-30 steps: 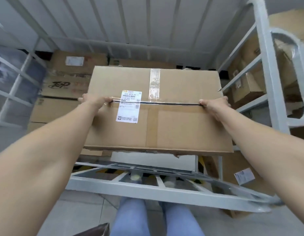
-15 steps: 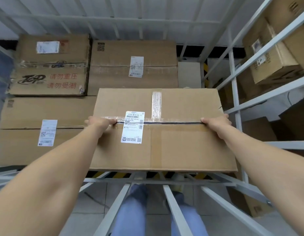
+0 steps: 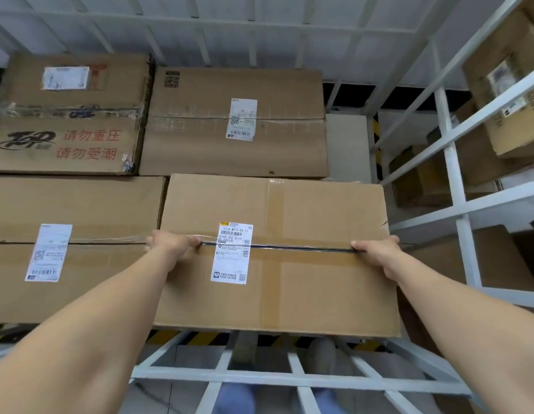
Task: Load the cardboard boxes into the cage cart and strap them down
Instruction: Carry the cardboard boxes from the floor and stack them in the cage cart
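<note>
Gripping the cardboard box (image 3: 319, 210) by both ends, we have our left hand (image 3: 170, 245) and right hand (image 3: 376, 252) curled over its side edges at the taped seam (a white label (image 3: 232, 252) straddles it). It sits inside the cage cart (image 3: 451, 162), just beside a neighbouring box (image 3: 80, 204) and before two rear boxes (image 3: 235, 150).

A warehouse: labelled cardboard boxes (image 3: 235, 124) stacked in white steel cage carts (image 3: 452, 162).
</note>
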`<state>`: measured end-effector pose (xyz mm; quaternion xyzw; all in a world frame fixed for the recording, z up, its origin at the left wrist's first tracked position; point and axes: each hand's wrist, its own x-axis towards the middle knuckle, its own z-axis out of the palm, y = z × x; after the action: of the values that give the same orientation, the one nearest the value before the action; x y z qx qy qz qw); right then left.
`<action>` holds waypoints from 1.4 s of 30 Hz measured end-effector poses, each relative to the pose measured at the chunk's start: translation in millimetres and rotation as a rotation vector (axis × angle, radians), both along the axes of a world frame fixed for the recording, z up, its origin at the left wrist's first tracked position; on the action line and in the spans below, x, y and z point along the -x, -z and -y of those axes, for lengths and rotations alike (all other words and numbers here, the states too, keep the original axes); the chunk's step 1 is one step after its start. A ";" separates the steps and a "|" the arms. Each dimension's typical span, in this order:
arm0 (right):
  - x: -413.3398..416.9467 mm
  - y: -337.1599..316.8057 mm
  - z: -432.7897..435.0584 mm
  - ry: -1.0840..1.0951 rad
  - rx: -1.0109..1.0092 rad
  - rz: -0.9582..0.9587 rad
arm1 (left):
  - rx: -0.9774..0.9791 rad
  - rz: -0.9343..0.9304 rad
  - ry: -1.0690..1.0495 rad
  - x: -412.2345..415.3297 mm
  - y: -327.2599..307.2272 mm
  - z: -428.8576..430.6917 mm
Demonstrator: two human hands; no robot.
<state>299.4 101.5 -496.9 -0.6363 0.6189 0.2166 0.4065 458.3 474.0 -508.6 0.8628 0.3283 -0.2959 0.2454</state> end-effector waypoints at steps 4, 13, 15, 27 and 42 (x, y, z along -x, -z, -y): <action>-4.4 26.3 -2.9 0.035 -0.094 0.005 | 0.004 -0.016 0.005 -7.5 20.2 -4.1; -35.1 28.2 -27.7 -0.187 -0.197 0.075 | 0.173 -0.093 0.171 -9.1 26.7 33.0; -49.6 12.9 -38.1 -0.283 -0.165 0.111 | 0.175 -0.055 0.296 -14.0 6.6 57.2; -129.6 -223.0 -58.8 -1.001 0.339 0.227 | 0.084 0.361 0.953 -47.5 -225.3 139.9; -78.7 -640.9 -48.2 -1.151 1.195 0.539 | -0.323 1.307 1.309 9.9 -637.8 191.0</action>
<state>378.1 149.7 144.0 -0.9863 0.0938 -0.1308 -0.0354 448.4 283.0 129.1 0.8946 -0.3881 0.2175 0.0431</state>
